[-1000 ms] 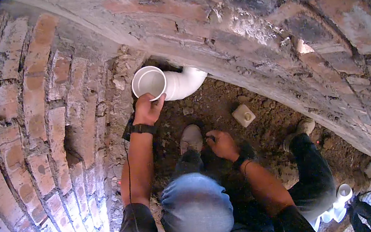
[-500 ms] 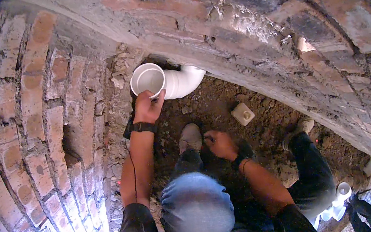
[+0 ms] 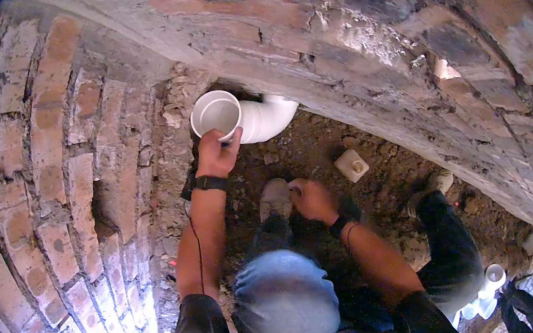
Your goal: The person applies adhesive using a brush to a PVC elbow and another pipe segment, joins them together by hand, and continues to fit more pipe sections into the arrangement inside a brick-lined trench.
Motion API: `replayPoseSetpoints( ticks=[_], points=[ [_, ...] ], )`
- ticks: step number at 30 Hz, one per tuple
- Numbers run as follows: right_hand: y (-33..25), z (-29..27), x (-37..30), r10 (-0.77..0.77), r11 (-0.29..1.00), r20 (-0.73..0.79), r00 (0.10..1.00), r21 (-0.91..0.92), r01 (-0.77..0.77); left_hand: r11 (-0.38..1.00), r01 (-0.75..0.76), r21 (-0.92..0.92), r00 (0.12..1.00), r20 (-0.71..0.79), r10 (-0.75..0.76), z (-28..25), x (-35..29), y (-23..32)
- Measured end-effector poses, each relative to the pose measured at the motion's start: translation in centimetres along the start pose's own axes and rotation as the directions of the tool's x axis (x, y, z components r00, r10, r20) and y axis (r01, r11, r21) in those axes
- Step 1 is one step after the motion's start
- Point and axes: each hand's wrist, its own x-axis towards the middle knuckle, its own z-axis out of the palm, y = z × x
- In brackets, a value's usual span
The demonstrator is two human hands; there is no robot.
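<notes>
A white plastic pipe elbow [image 3: 264, 120] lies on the dirt at the foot of the wall, its wide round mouth turned up. My left hand [image 3: 216, 154] is closed on the near rim of that mouth, thumb and fingers pinching the edge. Over the soil beside my shoe [image 3: 275, 199] is my right hand [image 3: 314, 201], its fingers curled together. Whatever it may hold is too small or hidden to make out. To the right of the elbow, a small pale square container [image 3: 352, 165] with a round opening rests on the ground.
Brick walls [image 3: 52, 185] close in on the left and along the far side [image 3: 359, 49]. A second person's dark-trousered leg [image 3: 448, 236] is at the right. Several white pipe pieces [image 3: 494, 276] lie at the lower right, near a dark cloth-like item [image 3: 525, 307].
My right hand has risen slightly, up beside the shoe. My left hand keeps its grip on the pipe rim. The whole view has shifted a little.
</notes>
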Motion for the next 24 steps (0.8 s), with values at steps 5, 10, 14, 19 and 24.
replayPoseSetpoints(
  ticks=[5, 10, 14, 19, 24],
  points=[
    [-1.5, -1.8, 0.8, 0.077, 0.993, 0.070, 0.995, 0.082, -0.083, 0.485, -0.122, 0.866, 0.991, 0.081, 0.104, 4.1, -1.9, 4.1],
    [-3.1, -1.1, -0.2, 0.105, 0.993, 0.134, 0.985, 0.047, -0.112, 0.792, 0.211, -0.573, 0.907, -0.187, -0.378, 2.1, -0.3, 3.4],
    [-1.3, -0.1, -1.4, 0.184, 0.982, 0.209, 0.960, -0.079, -0.171, 0.277, -0.452, 0.848, 0.783, 0.228, 0.579, 2.5, -0.7, 1.6],
    [-0.5, 3.4, -1.2, -0.029, 0.996, 0.100, 0.995, 0.083, 0.021, 0.961, -0.120, 0.248, 0.988, -0.069, 0.141, -5.0, 3.0, -2.9],
    [-2.5, 1.0, -1.3, 0.037, 0.990, 0.113, 0.993, 0.128, -0.051, 0.997, -0.077, -0.014, 0.997, -0.009, 0.077, -1.5, 0.3, -0.5]
  ],
)
